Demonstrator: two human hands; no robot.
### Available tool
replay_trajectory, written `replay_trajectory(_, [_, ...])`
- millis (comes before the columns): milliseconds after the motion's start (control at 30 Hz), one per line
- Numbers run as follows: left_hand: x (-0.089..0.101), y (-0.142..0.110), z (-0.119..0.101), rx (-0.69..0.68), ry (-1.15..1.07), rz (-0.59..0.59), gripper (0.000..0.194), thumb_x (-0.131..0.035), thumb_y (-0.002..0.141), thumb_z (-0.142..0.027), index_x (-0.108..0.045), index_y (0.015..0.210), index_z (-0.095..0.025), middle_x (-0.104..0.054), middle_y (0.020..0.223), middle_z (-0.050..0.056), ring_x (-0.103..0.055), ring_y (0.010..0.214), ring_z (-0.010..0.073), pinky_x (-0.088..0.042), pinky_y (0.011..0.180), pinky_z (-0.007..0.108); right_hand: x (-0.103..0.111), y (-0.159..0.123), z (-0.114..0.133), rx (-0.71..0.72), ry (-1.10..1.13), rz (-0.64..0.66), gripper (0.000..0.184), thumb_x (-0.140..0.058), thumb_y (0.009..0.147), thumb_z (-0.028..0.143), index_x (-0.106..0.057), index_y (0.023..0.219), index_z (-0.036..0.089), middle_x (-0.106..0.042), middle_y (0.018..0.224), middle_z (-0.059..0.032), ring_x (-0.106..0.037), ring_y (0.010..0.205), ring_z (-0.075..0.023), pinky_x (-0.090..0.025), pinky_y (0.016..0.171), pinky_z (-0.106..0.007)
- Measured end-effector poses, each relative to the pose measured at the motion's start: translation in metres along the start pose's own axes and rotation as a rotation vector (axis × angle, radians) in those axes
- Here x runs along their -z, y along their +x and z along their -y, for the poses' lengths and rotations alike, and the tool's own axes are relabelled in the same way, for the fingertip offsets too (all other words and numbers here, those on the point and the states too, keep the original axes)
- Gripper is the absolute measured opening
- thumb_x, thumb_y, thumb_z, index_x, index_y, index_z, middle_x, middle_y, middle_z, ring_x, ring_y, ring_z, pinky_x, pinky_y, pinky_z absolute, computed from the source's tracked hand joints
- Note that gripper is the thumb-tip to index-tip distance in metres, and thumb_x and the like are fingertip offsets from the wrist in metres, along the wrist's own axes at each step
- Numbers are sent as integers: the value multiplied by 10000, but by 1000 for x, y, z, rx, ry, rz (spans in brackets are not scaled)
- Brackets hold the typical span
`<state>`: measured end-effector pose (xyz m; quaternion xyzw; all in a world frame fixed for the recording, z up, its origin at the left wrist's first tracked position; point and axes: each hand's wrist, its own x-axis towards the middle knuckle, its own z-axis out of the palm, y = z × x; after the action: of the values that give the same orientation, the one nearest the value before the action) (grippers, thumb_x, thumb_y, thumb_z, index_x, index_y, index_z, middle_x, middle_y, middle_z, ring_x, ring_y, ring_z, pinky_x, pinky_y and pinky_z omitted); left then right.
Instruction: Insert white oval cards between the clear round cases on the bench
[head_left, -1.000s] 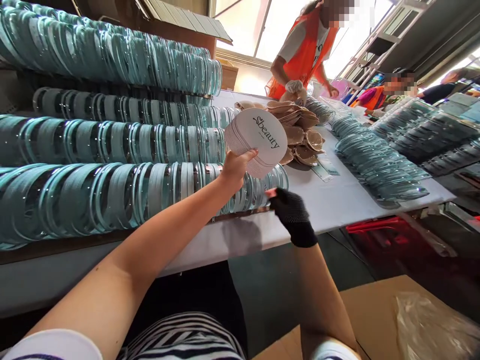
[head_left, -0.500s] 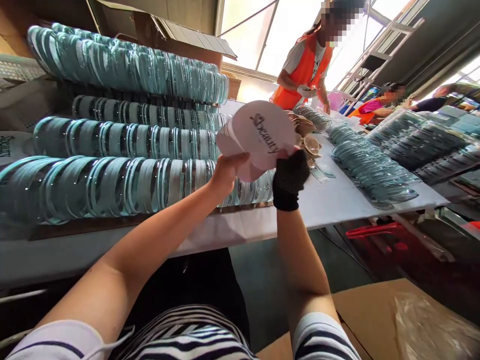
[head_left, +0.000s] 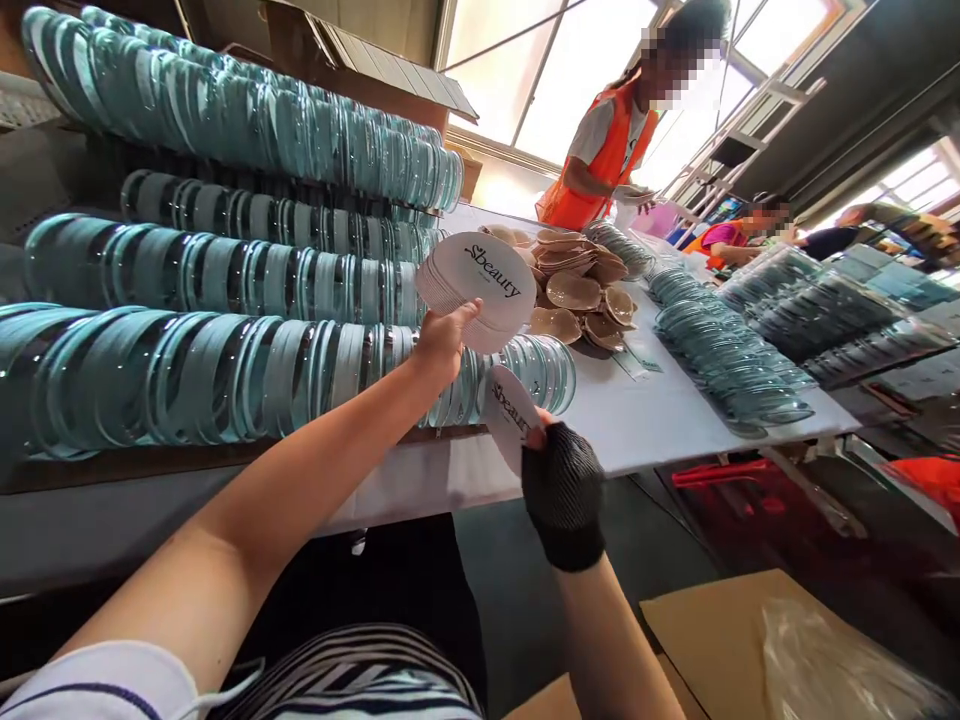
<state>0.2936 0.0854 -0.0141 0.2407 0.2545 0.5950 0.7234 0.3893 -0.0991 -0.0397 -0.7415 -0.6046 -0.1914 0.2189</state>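
Note:
My bare left hand [head_left: 444, 342] grips a stack of round white cards [head_left: 487, 275], the top one printed "Sbeauty", with the thumb over its near edge. Lower and to the right, my right hand [head_left: 561, 478], in a black fingerless glove, pinches a single round card [head_left: 511, 415] with the same print. That card is tilted and apart from the stack. Right beneath both is the end of the nearest row of clear, bluish round goods [head_left: 300, 375], set on edge with white bands between them. A pile of beige, oval shell-like pieces [head_left: 574, 290] sits beyond the stack.
More rows of bluish round goods [head_left: 247, 110] fill the table's left side. Others lie in a row [head_left: 727, 350] on the white tabletop [head_left: 637, 420] at right. A co-worker in an orange vest [head_left: 600, 150] stands across the table. An opened cardboard box [head_left: 720, 640] is at lower right.
My right hand has come away from the stack, down towards me, with one card in it. My left hand still holds the stack, now slightly lower and further left.

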Motion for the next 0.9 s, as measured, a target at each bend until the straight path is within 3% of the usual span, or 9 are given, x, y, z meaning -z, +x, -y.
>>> replay_trajectory(100, [0,-2,1,-11,20,6,386,-728,698,-98,-704,1068,-205,-753,957,35,-678,1005,219,-522,935,354,-35,27,8,13,19,107,332,-385,956,227,-647,1154,179,-725,889,-86,-651,734,-193,-418,672,-291])
replay_trajectory(167, [-1,-4,0,-15,25,2,385,-727,698,-99,-703,1068,-202,-752,979,37,-674,1021,222,-511,957,366,-49,31,7,-29,30,97,326,-403,972,311,-629,1163,173,-714,813,-69,-634,676,-189,-378,622,-281])
replay_trajectory(267, [-1,-6,-1,10,50,-1,374,-738,705,-120,-702,1069,-198,-750,1001,41,-666,1044,227,-492,989,381,-59,24,0,-138,60,-20,372,-389,974,428,-642,1014,158,-697,743,-63,-627,653,-189,-369,614,-276])
replay_trajectory(400, [-2,-6,-1,18,57,-9,347,-736,717,-121,-705,1056,-188,-749,996,44,-667,1034,226,-490,993,391,-64,21,-8,-238,101,-61,330,-395,940,374,-636,863,162,-704,752,-70,-638,655,-181,-380,615,-267])
replay_trajectory(667, [1,-5,5,-17,53,31,316,-753,694,-140,-719,1004,-193,-751,972,30,-669,1018,218,-500,979,376,-50,36,0,-77,88,258,216,-473,935,281,-658,919,169,-724,847,-55,-661,731,-156,-368,635,-241])
replay_trajectory(767, [1,-5,5,-25,60,27,311,-753,689,-144,-721,995,-193,-749,977,29,-666,1023,217,-496,982,381,-47,40,7,-118,31,341,226,-466,940,275,-667,921,172,-716,843,-77,-652,724,-170,-341,605,-245])
replay_trajectory(833, [1,-5,5,-23,61,17,315,-746,679,-136,-721,988,-186,-747,983,36,-661,1039,224,-490,985,386,-48,42,6,-204,171,410,243,-453,932,276,-665,958,161,-698,807,-94,-633,685,-170,-341,584,-245])
replay_trajectory(900, [2,-4,7,-21,74,6,324,-760,658,-150,-722,979,-181,-745,987,41,-661,1031,228,-487,982,387,-52,40,1,-276,440,524,319,-448,910,303,-624,1127,148,-668,719,-69,-595,582,-156,-360,539,-239])
